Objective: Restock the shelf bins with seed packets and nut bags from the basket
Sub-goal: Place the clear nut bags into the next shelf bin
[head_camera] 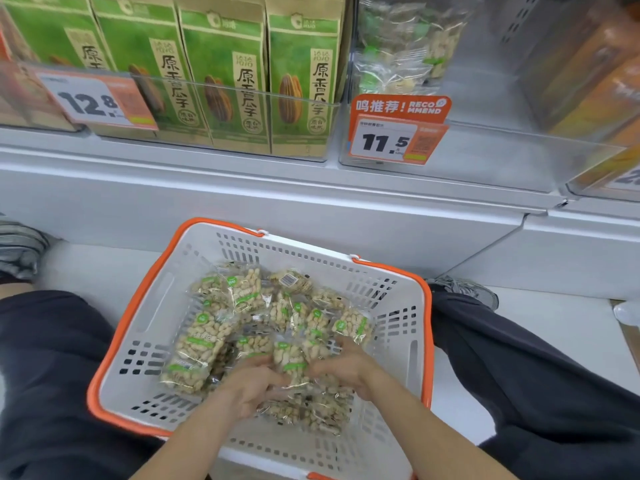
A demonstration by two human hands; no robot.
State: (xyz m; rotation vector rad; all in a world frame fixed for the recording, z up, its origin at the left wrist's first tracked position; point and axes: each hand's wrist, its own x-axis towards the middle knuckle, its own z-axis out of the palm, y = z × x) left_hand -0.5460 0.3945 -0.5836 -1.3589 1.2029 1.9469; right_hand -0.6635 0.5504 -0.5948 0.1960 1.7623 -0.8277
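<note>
Both bare forearms reached forward and down, converging at the wrists. The left hand and the right hand lay close together — fingers curled, knuckles up. Legs were spread wide in dark trousers — knees bent.

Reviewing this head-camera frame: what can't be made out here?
- Fingertips of left hand and right hand: buried among clear peanut bags; the grip is unclear.
- White, orange-rimmed plastic basket: near rim cut off by the bottom edge.
- Orange cartons: blurred at the right edge.
- Small print on the 11.5 price tag: too small.
</note>
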